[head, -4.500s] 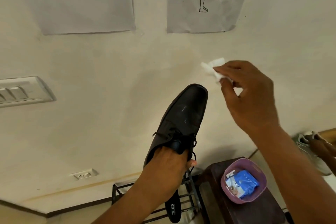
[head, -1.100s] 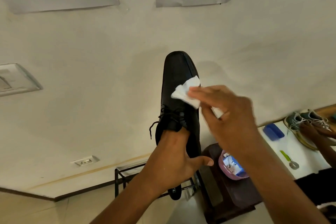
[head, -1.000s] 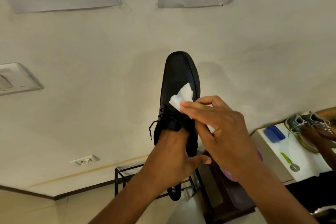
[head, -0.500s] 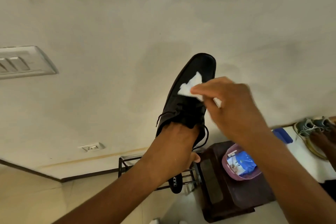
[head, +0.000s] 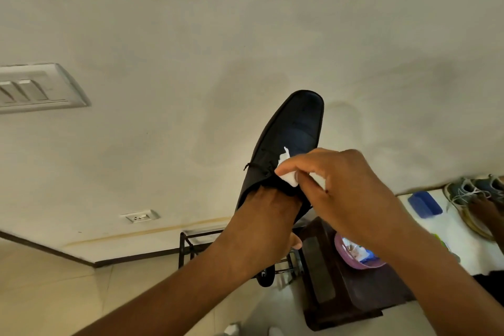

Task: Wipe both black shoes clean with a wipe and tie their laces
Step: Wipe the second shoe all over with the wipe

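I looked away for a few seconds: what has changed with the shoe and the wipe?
The right hand brought the wipe down from beside the toe onto the black shoe and has worked it back toward the laces. The left hand stays inside the shoe, holding it up.

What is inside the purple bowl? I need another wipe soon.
The purple bowl holds a blue-and-white packet, partly showing. The right hand, pinching the wipe, hides the rest.

A home's entry corner — shoe rack (head: 191, 248), wall socket (head: 139, 217), sneakers (head: 474, 196) on a table.
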